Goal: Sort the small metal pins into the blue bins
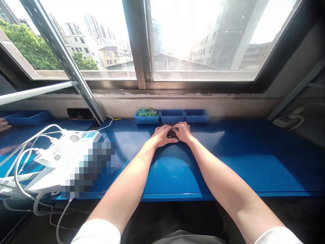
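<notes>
My left hand (162, 135) and my right hand (184, 132) rest on the blue tabletop, one on each side of a small heap of thin dark pieces (172, 134). The pieces look like pins or short wires, too small to name. Fingers of both hands curve round the far side of the heap and touch it, with thumbs held apart from them. Part of the heap is hidden under the hands. Just beyond stand three blue bins: the left bin (147, 119) holds green pieces, beside a middle bin (172, 117) and a right bin (196, 116).
White power strips (92, 136) with plugs and cables crowd the left, next to a pixelated patch. A phone-like dark slab (80, 114) leans by a metal post (88, 98). Another person's hand (3, 125) is near a blue tray (27, 117) at far left. Windows rise behind.
</notes>
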A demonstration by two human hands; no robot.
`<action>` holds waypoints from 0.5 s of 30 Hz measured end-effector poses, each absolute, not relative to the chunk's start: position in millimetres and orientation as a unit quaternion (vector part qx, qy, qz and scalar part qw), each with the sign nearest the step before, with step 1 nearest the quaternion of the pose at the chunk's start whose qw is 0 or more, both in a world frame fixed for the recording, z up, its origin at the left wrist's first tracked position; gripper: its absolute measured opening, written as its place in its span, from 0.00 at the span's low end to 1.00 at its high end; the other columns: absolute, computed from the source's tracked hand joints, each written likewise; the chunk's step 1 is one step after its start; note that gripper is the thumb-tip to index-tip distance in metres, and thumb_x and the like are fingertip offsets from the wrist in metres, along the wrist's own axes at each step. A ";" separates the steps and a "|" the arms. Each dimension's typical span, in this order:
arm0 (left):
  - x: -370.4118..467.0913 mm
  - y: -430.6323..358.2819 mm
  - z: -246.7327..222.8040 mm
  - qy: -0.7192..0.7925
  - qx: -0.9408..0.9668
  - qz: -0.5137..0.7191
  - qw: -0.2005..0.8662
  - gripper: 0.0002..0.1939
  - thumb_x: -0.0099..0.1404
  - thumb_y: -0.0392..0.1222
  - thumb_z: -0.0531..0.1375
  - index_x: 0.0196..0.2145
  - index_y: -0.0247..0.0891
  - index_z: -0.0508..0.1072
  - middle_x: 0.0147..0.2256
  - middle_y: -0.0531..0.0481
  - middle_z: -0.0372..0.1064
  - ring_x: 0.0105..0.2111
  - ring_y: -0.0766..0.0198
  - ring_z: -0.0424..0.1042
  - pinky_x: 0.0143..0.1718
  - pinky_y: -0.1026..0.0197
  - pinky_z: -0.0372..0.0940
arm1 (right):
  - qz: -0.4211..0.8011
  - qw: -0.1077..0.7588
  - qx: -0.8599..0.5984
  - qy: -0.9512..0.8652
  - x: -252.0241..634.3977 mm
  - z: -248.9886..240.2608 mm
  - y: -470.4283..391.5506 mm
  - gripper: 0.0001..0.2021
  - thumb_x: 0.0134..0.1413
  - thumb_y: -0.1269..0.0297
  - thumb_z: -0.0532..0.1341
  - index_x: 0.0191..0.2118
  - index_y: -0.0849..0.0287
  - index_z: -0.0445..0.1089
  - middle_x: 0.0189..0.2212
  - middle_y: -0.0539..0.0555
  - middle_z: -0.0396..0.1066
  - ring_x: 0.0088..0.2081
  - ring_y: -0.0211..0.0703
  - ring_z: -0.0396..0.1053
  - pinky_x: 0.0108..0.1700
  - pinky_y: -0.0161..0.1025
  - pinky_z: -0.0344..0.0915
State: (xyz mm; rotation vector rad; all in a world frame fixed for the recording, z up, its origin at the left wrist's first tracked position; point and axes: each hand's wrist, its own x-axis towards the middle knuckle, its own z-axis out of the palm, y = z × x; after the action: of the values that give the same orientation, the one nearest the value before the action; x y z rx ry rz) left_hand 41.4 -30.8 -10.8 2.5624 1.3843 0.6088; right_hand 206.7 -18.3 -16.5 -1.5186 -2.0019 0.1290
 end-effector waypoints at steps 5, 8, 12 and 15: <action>42.0 -26.7 -9.8 0.449 0.846 0.284 0.044 0.30 0.59 0.58 0.57 0.54 0.40 0.63 0.53 0.45 0.64 0.55 0.54 0.61 0.56 0.53 0.54 | 0.054 0.396 -0.499 -0.769 208.1 -15.4 -15.6 0.13 0.58 0.63 0.52 0.39 0.54 0.74 0.36 0.52 0.75 0.40 0.46 0.66 0.45 0.41 0.61; 42.9 -27.8 -7.0 0.457 0.829 0.323 0.011 0.18 0.64 0.47 0.54 0.50 0.40 0.67 0.49 0.47 0.69 0.50 0.57 0.66 0.53 0.55 0.57 | 0.084 0.440 -0.466 -0.763 208.3 -11.4 -17.9 0.12 0.57 0.63 0.53 0.39 0.56 0.73 0.37 0.52 0.75 0.37 0.43 0.68 0.44 0.39 0.63; 43.3 -30.2 -4.6 0.454 0.823 0.340 -0.001 0.13 0.65 0.38 0.52 0.46 0.41 0.70 0.46 0.48 0.71 0.48 0.59 0.68 0.51 0.55 0.57 | 0.180 0.466 -0.467 -0.729 207.8 -6.2 -22.9 0.12 0.52 0.62 0.57 0.42 0.58 0.69 0.26 0.50 0.72 0.27 0.38 0.67 0.35 0.37 0.64; 43.2 -30.7 -3.4 0.455 0.812 0.364 0.003 0.14 0.65 0.38 0.52 0.48 0.40 0.69 0.46 0.48 0.71 0.48 0.60 0.67 0.52 0.57 0.56 | 0.254 0.463 -0.451 -0.720 206.7 -5.0 -24.8 0.13 0.50 0.60 0.57 0.42 0.57 0.66 0.20 0.45 0.66 0.23 0.36 0.63 0.30 0.36 0.62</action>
State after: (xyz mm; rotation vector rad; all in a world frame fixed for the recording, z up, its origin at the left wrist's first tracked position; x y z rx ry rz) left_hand 43.2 -30.7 -3.4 2.5472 1.4270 1.1418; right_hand 206.7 -24.8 -5.0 -1.1075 -1.7688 0.6232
